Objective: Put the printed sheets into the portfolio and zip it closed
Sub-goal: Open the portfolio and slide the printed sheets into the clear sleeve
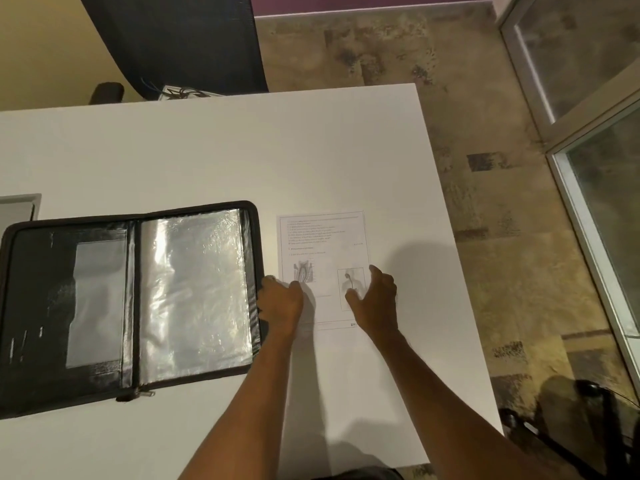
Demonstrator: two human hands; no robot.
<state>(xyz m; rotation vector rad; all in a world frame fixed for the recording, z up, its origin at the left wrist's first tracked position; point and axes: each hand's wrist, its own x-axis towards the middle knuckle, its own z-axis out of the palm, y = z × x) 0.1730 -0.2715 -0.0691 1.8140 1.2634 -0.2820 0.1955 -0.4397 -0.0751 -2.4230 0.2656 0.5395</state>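
A black zip portfolio [131, 306] lies open flat on the white table [207, 150], with clear plastic sleeves on its right half and a pocket on its left. The zipper pull [138, 394] sits at the spine's near end. To its right lie the printed sheets [322, 244], white with text and two diagrams. My left hand [280, 303] rests on the sheets' left edge, fingers curled. Over the lower right part of the sheets hovers my right hand [374, 299], fingers apart, touching or just above the paper.
The table's right edge runs close to the sheets, with mottled floor [485, 133] beyond. A dark chair back [173, 39] stands behind the far edge. Glass door panels [588, 98] are at the right. A grey object [17, 206] lies at the left edge.
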